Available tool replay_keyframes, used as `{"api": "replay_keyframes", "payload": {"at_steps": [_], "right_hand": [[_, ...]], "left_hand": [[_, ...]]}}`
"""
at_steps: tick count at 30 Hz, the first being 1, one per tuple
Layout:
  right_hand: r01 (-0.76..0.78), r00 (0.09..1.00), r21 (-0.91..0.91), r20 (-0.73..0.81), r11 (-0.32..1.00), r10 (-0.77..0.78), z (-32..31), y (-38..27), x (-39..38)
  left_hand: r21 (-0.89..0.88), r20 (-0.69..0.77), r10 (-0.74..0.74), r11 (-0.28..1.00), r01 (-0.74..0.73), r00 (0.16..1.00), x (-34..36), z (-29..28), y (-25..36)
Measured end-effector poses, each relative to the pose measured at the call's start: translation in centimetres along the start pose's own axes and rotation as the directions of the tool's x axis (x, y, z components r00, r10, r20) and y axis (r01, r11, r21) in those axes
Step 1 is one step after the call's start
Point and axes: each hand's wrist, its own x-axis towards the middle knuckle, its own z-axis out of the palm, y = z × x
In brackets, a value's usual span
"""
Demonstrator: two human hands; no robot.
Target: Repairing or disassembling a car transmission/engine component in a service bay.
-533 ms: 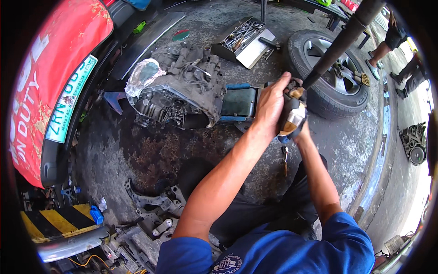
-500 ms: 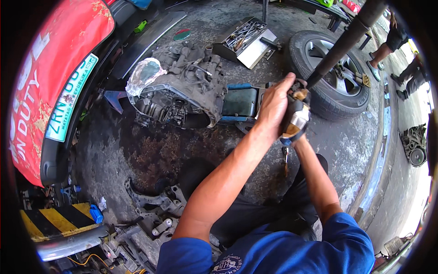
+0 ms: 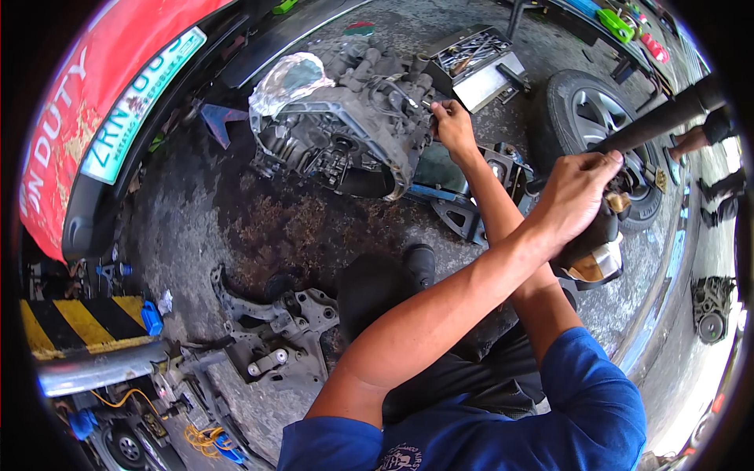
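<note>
My forearms cross, the left over the right. On the right, my left hand is wrapped round a chunky dark part with a shiny silver and tan section; its kind I cannot make out. My right hand reaches forward to the near right side of a greasy gearbox. Thumb and fingers there pinch a small metal piece, too small to name. The gearbox lies with its open bell housing facing me, and crumpled foil covers part of its left side. Beside it stands a floor jack with a blue frame.
A dark jack handle slants up to the right past a wheel. Behind the gearbox stands an open toolbox. A metal subframe lies by my legs. A red-covered vehicle borders the left. People's legs show far right.
My right hand has left the dark part and moved forward to the gearbox, under my left forearm. My left hand has carried that part right and nearer. The view has shifted too.
</note>
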Motion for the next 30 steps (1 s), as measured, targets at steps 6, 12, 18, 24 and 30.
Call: {"api": "replay_keyframes", "payload": {"at_steps": [6, 12, 18, 24, 30], "right_hand": [[-0.064, 0.998, 0.147, 0.018, 0.987, 0.062, 2.1, 0.3, 1.2], [-0.176, 0.984, 0.219, -0.001, 0.960, 0.180, 2.3, -0.8, 1.1], [-0.237, 0.971, 0.119, -0.003, 0.964, 0.239, 2.4, -1.6, 1.3], [-0.234, 0.972, 0.205, 0.064, 0.950, 0.225, 1.4, -0.5, 2.1], [0.088, 0.994, 0.071, 0.054, 0.994, -0.092, 2.0, 1.3, 1.5]], "left_hand": [[0.060, -0.019, 0.090, 0.994, -0.089, 0.996, -0.1, -0.7, 1.6], [0.052, -0.031, 0.138, 0.989, -0.136, 0.990, 0.0, -1.5, 1.7], [0.061, -0.010, 0.090, 0.994, -0.089, 0.996, -0.4, -2.1, 2.4], [0.049, 0.003, 0.115, 0.992, -0.115, 0.993, -0.4, -2.2, 2.4], [0.057, 0.001, 0.129, 0.990, -0.129, 0.992, 0.0, -2.3, 2.1]]}}
